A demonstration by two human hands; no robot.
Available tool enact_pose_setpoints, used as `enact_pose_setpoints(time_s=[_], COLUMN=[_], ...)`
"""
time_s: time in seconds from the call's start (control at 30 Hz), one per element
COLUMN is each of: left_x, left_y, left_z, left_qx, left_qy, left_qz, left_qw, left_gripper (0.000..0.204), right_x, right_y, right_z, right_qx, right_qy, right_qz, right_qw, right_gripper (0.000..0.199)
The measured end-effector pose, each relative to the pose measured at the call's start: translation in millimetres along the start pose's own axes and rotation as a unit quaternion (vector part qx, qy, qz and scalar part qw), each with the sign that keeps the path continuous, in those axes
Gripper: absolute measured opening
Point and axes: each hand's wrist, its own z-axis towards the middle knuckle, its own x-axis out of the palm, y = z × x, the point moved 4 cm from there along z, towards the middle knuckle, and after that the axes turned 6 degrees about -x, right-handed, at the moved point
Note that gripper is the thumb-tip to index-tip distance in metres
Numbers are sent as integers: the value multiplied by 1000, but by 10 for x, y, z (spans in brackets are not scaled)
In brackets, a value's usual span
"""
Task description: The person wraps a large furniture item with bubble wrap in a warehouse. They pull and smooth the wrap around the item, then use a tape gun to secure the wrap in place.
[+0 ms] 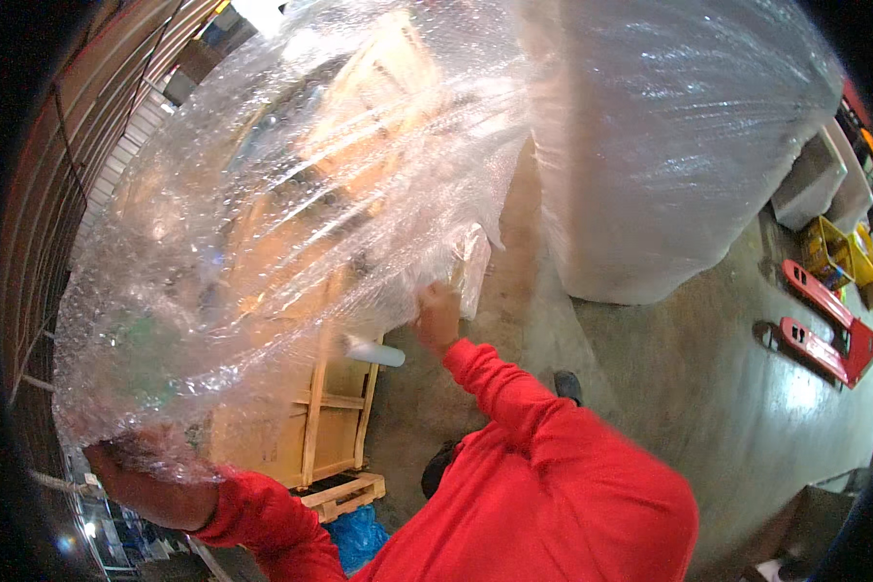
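Observation:
A wide clear sheet of bubble wrap [359, 228] spreads in front of me, over a wood-framed crate with brown panels [262, 436]. My right hand [438, 308] is closed on the sheet's right-hand edge, with crumpled film bunched beside it. At lower left my left hand [131, 466] reaches under the wrap; film covers its fingers, so their grip is hidden. Between the hands, the end of a whitish roll or tube [376, 352] sticks out near the crate's side.
A tall film-wrapped load [660, 155] stands at the upper right. On the right are a red pallet jack [829, 335] and yellow crates [829, 250]. Wire racking [68, 165] runs along the left. A wooden pallet [344, 497] and blue plastic [357, 536] lie low, near my body.

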Motion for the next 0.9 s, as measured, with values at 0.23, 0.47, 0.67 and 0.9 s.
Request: enact_pose_setpoints(time_s=[0.23, 0.47, 0.67, 0.9], left_x=[-369, -168, -222, -329], left_y=[415, 563, 612, 520], left_z=[643, 902, 928, 973], left_qx=[243, -7, 170, 379], left_qy=[19, 154, 135, -40], left_qz=[283, -17, 328, 488], left_qw=[928, 988, 920, 786], left_gripper=[13, 10, 9, 13], right_x=[38, -333, -1412, -1719], right_y=[627, 212, -1307, -3222], right_z=[-1625, -1439, -1849, -1846], right_qx=[-279, -194, 377, 328], right_qy=[429, 455, 348, 252], right_qz=[157, 234, 556, 33], right_qw=[845, 837, 654, 910], right_gripper=[19, 38, 65, 34])
